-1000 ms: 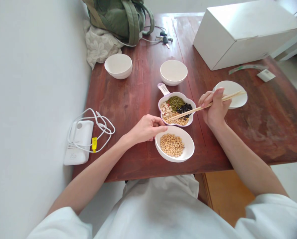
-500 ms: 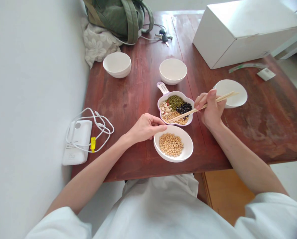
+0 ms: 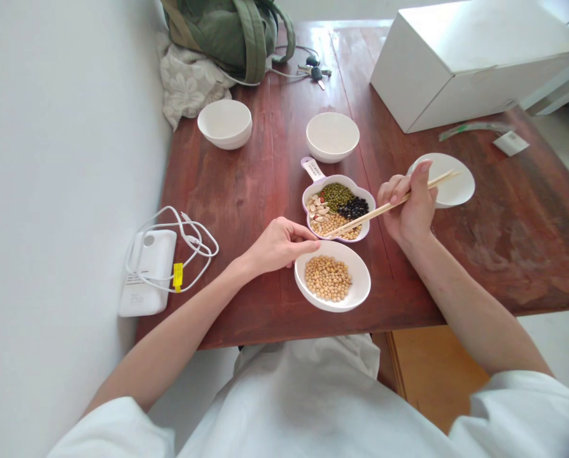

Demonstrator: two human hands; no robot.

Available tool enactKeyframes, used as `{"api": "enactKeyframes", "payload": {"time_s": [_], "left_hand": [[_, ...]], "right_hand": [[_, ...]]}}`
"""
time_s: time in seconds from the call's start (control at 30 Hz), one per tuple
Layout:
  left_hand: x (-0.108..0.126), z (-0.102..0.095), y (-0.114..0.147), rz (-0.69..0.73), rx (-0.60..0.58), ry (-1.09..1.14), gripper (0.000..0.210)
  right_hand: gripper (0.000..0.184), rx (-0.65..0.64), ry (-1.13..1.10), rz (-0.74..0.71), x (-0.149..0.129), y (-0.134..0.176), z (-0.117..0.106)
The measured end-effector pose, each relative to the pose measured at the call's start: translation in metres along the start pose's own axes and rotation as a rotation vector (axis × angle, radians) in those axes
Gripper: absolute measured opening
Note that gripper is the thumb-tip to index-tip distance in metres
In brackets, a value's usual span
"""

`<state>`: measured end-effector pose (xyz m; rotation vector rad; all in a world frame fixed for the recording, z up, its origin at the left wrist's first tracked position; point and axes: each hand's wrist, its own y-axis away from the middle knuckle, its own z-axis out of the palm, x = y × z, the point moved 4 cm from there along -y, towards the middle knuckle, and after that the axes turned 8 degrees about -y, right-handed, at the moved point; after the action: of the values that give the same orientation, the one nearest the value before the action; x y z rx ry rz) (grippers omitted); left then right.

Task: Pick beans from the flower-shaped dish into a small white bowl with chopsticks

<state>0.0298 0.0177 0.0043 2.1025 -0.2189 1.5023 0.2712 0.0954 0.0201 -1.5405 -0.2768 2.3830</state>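
Note:
My left hand (image 3: 287, 243) pinches the left rim of a white bowl (image 3: 361, 289) near the table's front edge. Soybeans (image 3: 328, 278) lie in that bowl. My right hand (image 3: 411, 203) is closed around a pair of wooden chopsticks (image 3: 380, 211), their tips low over the near edge of a flower-shaped dish (image 3: 312, 191) with a purple rim and a handle. In this dish are green mung beans (image 3: 336, 196), black beans (image 3: 354, 207), pale peanut pieces (image 3: 317, 207) and more soybeans (image 3: 331, 222). Whether the tips hold a bean is too small to tell.
Three other white bowls stand farther back: one at left (image 3: 224, 124), one in the middle (image 3: 333, 137), one at right (image 3: 449, 184) behind my right hand. A white box (image 3: 456, 70), keys (image 3: 316, 71), a green bag (image 3: 227, 38) and a power bank with cable (image 3: 148, 273) are around.
My right hand has shifted slightly to the right, and the chopstick tips have slid right along the dish's near edge. The left hand stays at the bowl.

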Motion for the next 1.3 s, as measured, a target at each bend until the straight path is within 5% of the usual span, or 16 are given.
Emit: {"api": "enactKeyframes", "payload": {"time_s": [0.43,1.0,1.3], "left_hand": [[-0.0007,0.0001,0.0002,-0.004,-0.005,0.016,0.028],[-0.0048,0.0002,-0.0013,0.026,-0.004,0.011,0.032],[-0.001,-0.0013,0.001,0.018,-0.003,0.013,0.029]], "right_hand": [[0.07,0.044,0.146,-0.128,0.0001,-0.0019,-0.0076],[0.07,-0.091,0.129,-0.076,0.0052,0.0061,-0.0015],[0.071,-0.027,0.132,-0.097,0.0005,0.0018,-0.0026]]}}
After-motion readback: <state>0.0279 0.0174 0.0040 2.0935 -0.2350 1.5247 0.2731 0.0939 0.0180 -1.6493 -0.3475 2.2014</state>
